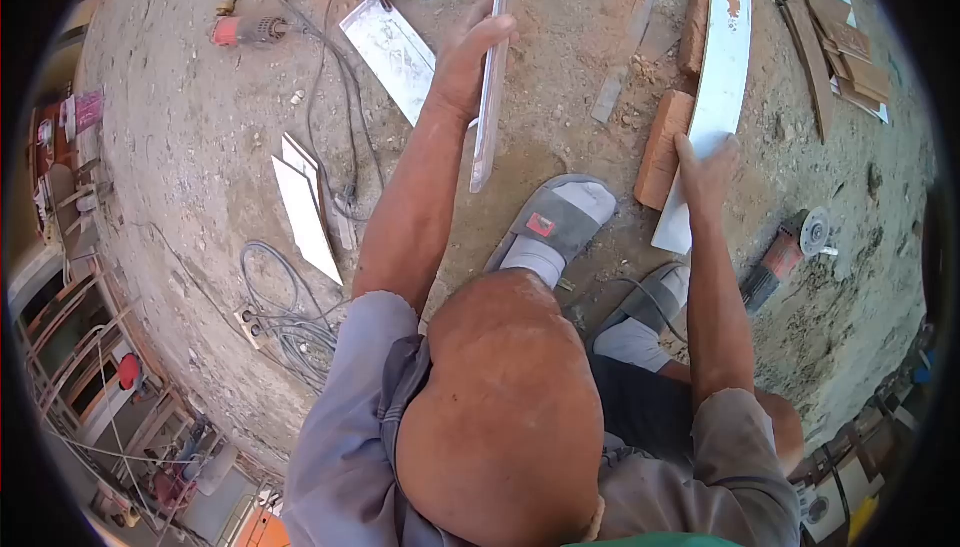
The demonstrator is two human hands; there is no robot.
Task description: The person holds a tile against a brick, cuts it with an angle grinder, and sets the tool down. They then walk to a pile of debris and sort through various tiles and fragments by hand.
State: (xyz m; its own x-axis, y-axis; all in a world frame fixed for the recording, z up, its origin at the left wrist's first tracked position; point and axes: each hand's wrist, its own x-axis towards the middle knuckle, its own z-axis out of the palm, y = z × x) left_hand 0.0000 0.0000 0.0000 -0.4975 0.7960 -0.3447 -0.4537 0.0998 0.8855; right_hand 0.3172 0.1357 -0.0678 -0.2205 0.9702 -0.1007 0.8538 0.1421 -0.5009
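Note:
My left hand (pixel 467 62) is closed round a long narrow tile strip (pixel 492 97), held upright on edge at the top centre. My right hand (pixel 708 172) grips the lower part of a white tile strip (pixel 722 57), thumb on its left edge. That strip lies along two red bricks, a lower brick (pixel 662 152) and an upper brick (pixel 694 27), with a reddish smear near its far end. Right of my right forearm, an angle grinder (pixel 783 262) with a round disc lies on the ground.
A red power tool (pixel 245 31) lies at the upper left. Cables (pixel 290 332) coil beside a socket block. White tile pieces (pixel 305 209) lie at left and top; brown-backed offcuts (pixel 848 57) are at the upper right. My sandalled feet (pixel 565 217) stand between.

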